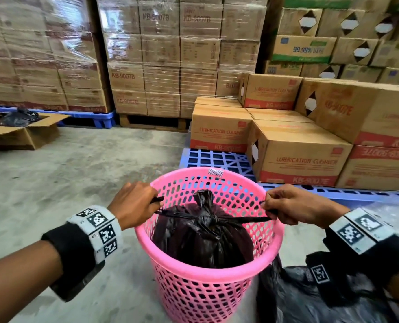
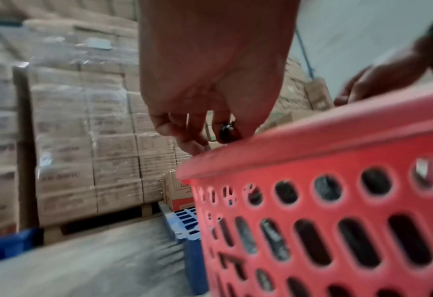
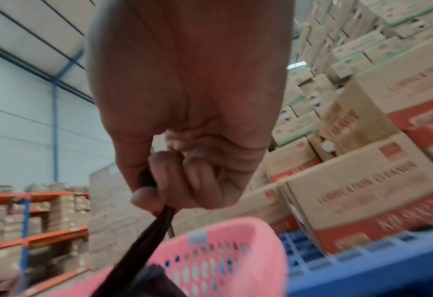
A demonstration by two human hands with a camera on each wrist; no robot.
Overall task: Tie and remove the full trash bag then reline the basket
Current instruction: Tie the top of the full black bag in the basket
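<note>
A full black trash bag (image 1: 203, 238) sits inside a pink perforated basket (image 1: 207, 290) on the concrete floor. Its neck is gathered into a knot (image 1: 211, 217) with a tuft standing above. Two twisted black tails run out sideways from the knot, stretched taut. My left hand (image 1: 135, 203) pinches the left tail (image 2: 225, 131) over the basket's left rim (image 2: 311, 140). My right hand (image 1: 291, 206) grips the right tail (image 3: 144, 247) over the right rim, fingers (image 3: 174, 180) curled round it.
Another black plastic bag (image 1: 310, 297) lies on the floor right of the basket. A blue pallet (image 1: 217, 159) with cardboard boxes (image 1: 296, 157) stands just behind. Shrink-wrapped box stacks (image 1: 161, 54) fill the back. An open carton (image 1: 19, 129) with a black bag sits far left.
</note>
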